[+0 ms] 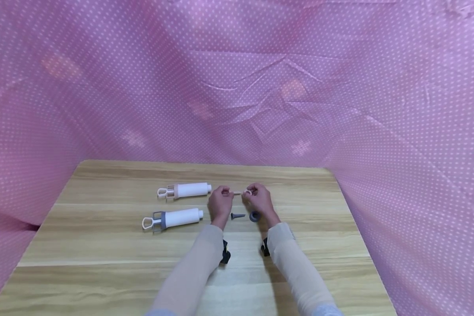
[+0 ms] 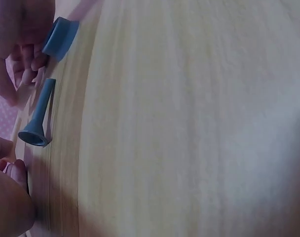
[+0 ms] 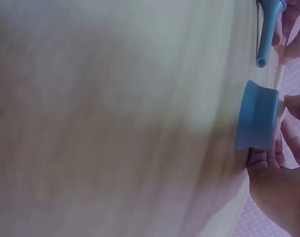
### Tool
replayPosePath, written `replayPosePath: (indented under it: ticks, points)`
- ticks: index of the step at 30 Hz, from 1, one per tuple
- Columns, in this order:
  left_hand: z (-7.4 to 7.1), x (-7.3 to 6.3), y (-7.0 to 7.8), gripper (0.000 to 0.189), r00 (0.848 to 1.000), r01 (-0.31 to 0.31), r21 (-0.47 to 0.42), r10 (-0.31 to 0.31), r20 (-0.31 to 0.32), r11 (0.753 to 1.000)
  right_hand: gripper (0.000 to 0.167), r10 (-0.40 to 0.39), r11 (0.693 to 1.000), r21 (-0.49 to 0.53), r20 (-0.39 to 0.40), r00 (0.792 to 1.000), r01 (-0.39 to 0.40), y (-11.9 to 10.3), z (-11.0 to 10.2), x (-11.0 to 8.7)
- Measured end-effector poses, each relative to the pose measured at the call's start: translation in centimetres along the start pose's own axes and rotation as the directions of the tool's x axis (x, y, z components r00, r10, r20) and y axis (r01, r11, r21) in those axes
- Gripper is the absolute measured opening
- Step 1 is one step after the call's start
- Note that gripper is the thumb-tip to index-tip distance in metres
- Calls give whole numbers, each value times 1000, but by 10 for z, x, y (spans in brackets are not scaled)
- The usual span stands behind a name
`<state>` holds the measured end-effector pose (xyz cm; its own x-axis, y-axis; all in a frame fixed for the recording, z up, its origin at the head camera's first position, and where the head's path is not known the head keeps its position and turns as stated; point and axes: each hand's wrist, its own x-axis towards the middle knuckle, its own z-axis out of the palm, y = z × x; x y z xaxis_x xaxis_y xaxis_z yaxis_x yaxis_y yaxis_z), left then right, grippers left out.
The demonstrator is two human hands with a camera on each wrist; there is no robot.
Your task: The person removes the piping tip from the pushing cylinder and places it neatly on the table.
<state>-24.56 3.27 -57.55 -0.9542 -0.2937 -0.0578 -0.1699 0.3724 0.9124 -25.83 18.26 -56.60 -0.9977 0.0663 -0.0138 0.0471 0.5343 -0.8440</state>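
My left hand (image 1: pixel 220 204) pinches a small pale nozzle (image 1: pixel 237 193) by its left end, with its thin tip pointing toward my right hand (image 1: pixel 261 202). Between the fingers and thumb of that right hand is a pale ring (image 1: pixel 249 192), largely covered by the fingers in the right wrist view. Just nearer to me lies a blue-grey funnel-shaped nozzle (image 1: pixel 237 216), its wide mouth to the left. Beside it, close under my right hand, a blue-grey ring collar (image 1: pixel 254 217) rests on the table; the right wrist view shows its flared wall (image 3: pixel 258 116).
Two white plunger tubes lie left of my left hand: one with a pale pink collar (image 1: pixel 192 189) farther back, one with a grey collar (image 1: pixel 181 217) nearer. Pink dotted cloth (image 1: pixel 237 87) hangs around the wooden table (image 1: pixel 102 245).
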Motion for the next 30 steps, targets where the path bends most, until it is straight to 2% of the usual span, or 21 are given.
replayPosePath:
  ticks: [5,9,17,24,30]
  points:
    - [0,1,0,23,999,-43,28,43,16,999,21,-26,999,-22,-13,1000,25,-1,1,-1]
    - [-1,2,-1,21,998,-57,68,57,-2,996,17,-50,999,-20,-30,998,49,-1,2,-2]
    - [-3,2,0,22,998,-60,90,62,-14,994,17,-9,1000,1,-40,999,9,4,3,1]
    - [-7,2,5,24,999,-42,67,44,-25,997,18,10,1000,17,-21,1000,-10,0,0,3]
    - [-7,-6,2,28,1000,-9,43,8,9,999,20,66,994,88,-18,998,-64,4,-2,-6]
